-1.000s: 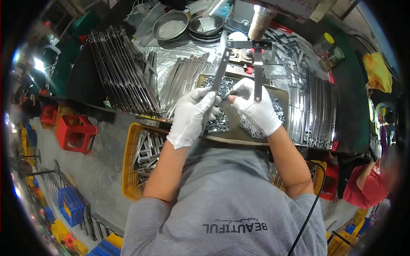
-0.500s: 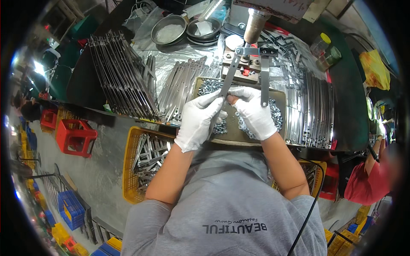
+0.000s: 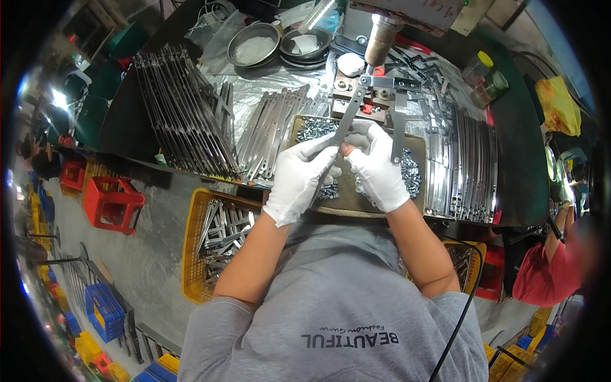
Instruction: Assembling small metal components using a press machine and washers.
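White gloves cover both hands. My left hand (image 3: 300, 175) is closed around the lower part of a flat metal bar linkage (image 3: 353, 113). Its bars are pinned together: one slants up and away from my hands, a short crosspiece tops it, and another bar hangs down at the right. My right hand (image 3: 380, 167) pinches the slanting bar beside the left fingertips; a bare fingertip shows through the glove. Whether a small part sits between the fingers is hidden. Beneath the hands lies a shallow tray (image 3: 347, 207) of small metal fasteners (image 3: 316, 128).
A press ram (image 3: 382, 41) hangs over a metal fixture (image 3: 359, 102) behind the linkage. Stacked metal bars flank the tray, a left stack (image 3: 184, 111) and a right stack (image 3: 474, 169). Metal bowls (image 3: 253, 46) stand at the back. A yellow crate (image 3: 191, 254) of bars is at lower left.
The linkage has shifted slightly right and toward me at its top, and the hanging bar has swung a little. Both hands keep their hold.
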The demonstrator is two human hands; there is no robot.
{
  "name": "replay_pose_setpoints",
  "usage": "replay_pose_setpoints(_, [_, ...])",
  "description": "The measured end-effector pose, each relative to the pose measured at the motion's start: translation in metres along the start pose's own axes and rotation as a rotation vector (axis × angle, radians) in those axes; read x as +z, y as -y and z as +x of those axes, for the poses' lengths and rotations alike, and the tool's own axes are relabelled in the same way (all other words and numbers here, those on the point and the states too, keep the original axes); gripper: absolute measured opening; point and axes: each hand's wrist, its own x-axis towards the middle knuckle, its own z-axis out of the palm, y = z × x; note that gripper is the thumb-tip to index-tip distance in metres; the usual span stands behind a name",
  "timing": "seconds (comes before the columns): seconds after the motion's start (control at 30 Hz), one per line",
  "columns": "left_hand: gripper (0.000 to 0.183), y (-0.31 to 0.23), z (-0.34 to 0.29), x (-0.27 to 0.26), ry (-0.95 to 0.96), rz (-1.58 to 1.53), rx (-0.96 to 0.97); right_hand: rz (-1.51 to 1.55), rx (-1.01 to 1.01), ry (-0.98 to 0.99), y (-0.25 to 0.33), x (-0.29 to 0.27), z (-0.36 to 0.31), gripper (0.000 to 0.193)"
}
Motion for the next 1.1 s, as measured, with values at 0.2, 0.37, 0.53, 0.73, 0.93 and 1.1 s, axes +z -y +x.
replay_pose_setpoints(0.2, [0.031,-0.005,0.006,-0.011,-0.037,0.035,0.071,-0.282,-0.147,0.125,-0.015,-0.027,-0.003,0.023])
replay_pose_setpoints(0.37, [0.019,0.003,0.013,-0.022,-0.07,-0.114,0.066,-1.192,-0.365,0.093,-0.028,-0.038,0.0,0.015])
replay_pose_setpoints(0.53, [0.018,0.004,0.007,-0.018,-0.062,-0.154,0.032,-1.287,-0.463,0.124,-0.038,-0.03,0.0,0.003])
replay_pose_setpoints(0.73, [0.018,0.003,0.006,-0.022,-0.059,-0.157,0.028,-1.286,-0.375,0.185,-0.031,-0.029,-0.005,0.006])
replay_pose_setpoints(0.93, [0.019,0.003,0.007,-0.019,-0.102,-0.131,0.027,-0.741,-0.276,0.063,-0.004,-0.037,-0.015,0.011])
replay_pose_setpoints(1.1, [0.022,0.007,0.004,-0.005,-0.063,-0.027,0.032,-0.835,-0.802,-0.218,0.002,-0.013,-0.007,0.022])
